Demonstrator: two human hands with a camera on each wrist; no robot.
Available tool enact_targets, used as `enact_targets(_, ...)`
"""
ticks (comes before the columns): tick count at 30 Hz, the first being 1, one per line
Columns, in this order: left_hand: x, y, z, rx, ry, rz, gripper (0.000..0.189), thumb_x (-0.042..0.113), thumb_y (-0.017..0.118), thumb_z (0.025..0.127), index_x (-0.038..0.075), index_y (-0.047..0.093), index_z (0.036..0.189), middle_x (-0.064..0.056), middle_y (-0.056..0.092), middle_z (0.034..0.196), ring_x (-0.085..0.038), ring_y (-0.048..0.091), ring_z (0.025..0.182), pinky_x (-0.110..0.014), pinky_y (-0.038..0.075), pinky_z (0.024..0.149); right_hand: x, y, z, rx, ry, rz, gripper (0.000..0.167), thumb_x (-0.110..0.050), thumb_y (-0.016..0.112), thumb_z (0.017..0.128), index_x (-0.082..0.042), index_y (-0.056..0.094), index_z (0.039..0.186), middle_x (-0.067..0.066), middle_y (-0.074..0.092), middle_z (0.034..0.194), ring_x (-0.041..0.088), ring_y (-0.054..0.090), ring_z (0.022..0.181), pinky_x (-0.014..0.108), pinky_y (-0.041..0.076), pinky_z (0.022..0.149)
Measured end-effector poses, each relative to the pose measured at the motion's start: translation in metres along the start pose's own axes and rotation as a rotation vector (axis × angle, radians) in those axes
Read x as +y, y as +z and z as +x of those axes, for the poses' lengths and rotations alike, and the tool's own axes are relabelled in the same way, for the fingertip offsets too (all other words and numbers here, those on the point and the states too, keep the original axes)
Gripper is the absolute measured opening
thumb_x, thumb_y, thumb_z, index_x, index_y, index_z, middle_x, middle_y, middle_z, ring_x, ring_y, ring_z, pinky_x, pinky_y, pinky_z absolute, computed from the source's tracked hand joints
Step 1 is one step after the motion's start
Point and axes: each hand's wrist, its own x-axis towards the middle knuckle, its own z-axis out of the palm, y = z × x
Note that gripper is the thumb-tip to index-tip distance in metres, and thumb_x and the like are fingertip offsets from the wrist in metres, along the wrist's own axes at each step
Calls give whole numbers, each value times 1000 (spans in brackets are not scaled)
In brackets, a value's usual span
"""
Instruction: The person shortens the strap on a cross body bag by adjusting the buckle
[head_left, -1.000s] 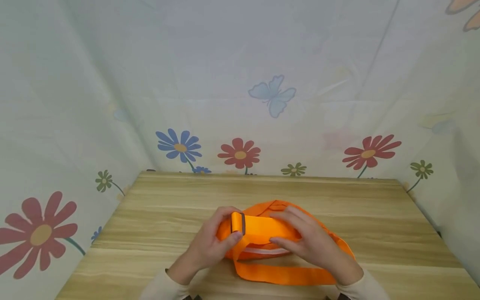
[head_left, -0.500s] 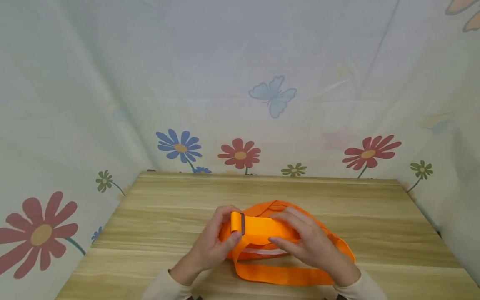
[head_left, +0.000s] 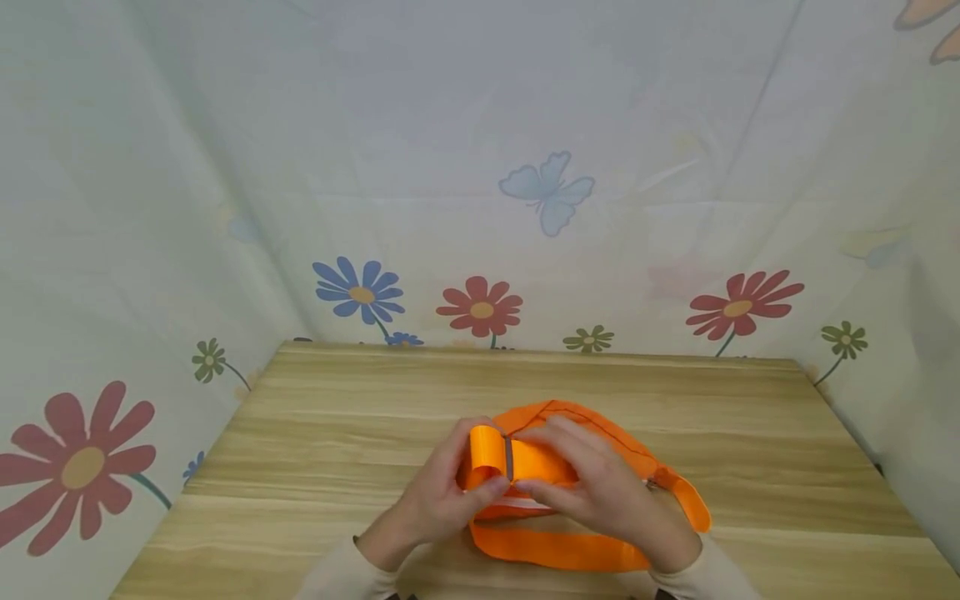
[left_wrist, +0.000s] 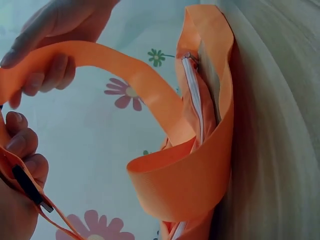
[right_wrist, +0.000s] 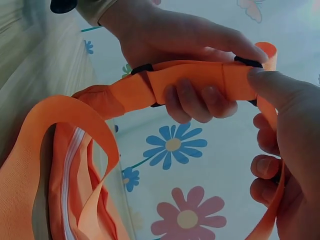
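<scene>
An orange waist bag (head_left: 570, 414) with a white zipper (right_wrist: 72, 175) lies on the table. Above its front, my left hand (head_left: 438, 492) grips the orange strap (head_left: 540, 463) beside a dark slider buckle (head_left: 509, 458), thumb in front. A short loop of webbing (head_left: 486, 450) bulges out left of the buckle. My right hand (head_left: 600, 487) pinches the strap just right of the buckle, its fingertips close to it. A second dark buckle (right_wrist: 142, 69) shows farther along the strap in the right wrist view. From below, a wide slack loop (left_wrist: 180, 175) hangs over the zipper side.
The wood-grain tabletop (head_left: 360, 379) stretches around the bag. A pale curtain (head_left: 420, 125) printed with flowers and a butterfly surrounds the table at the back and sides. More slack strap (head_left: 547, 550) lies on the near side of the bag.
The slider buckle has shifted right, and the loop left of it has grown wider. Both hands are nearer each other, the left having moved right and the right slightly left.
</scene>
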Motion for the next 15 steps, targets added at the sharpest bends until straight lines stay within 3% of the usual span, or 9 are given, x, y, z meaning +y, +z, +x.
enact_targets(3,2,0,-2,18,-61,-12,43,7,72,100,14,53,138,-8,65,120,-15,66,102,-28,61,93,0,0,-1,-11,16,-23,49,-30,87,93,-12,68,135,0,72,126,13,66,102,23,63,83)
enact_targets(6,3,-5,-4,65,-77,2,42,6,72,100,13,54,137,-8,65,118,-15,66,101,-27,61,93,3,-4,-5,-15,47,-55,53,-32,89,92,-13,68,136,1,71,127,13,66,103,25,64,83)
enact_targets(11,3,-13,-5,111,8,10,42,-2,69,99,8,52,136,-10,62,108,-17,65,96,-28,62,90,12,-13,-11,10,32,-78,50,-30,89,91,-14,69,134,-3,69,121,8,62,95,18,57,80)
enact_targets(15,1,-14,-5,103,51,-23,41,-5,67,99,7,50,135,-11,60,105,-17,64,94,-28,62,88,15,-14,-13,24,3,-72,45,-33,86,95,-14,71,132,-4,69,118,7,60,90,13,53,79)
